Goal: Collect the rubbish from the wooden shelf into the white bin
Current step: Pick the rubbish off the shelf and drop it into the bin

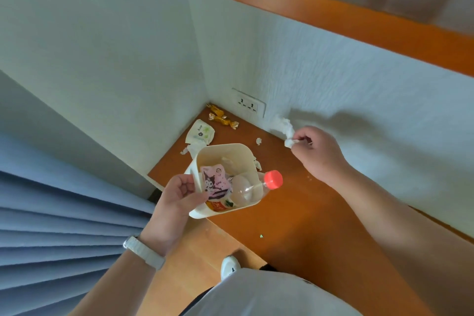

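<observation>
Pinching crumpled tissue (284, 127) between their tips, right fingers (305, 136) curl; left fingers (185, 185) grip white bin (221, 147).

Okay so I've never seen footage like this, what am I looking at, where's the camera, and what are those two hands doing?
There is no machine here. This is one picture from a camera worn on a person's head, looking down at their own bare hands. The left hand grips the rim of a small white bin, held by a wooden shelf in a corner. The bin already holds a clear bottle with a red cap and a pink packet. The right hand pinches a crumpled tissue near the wall. Lying on the shelf, towards the corner, are golden sweet wrappers, a white packet and a small paper scrap.
</observation>
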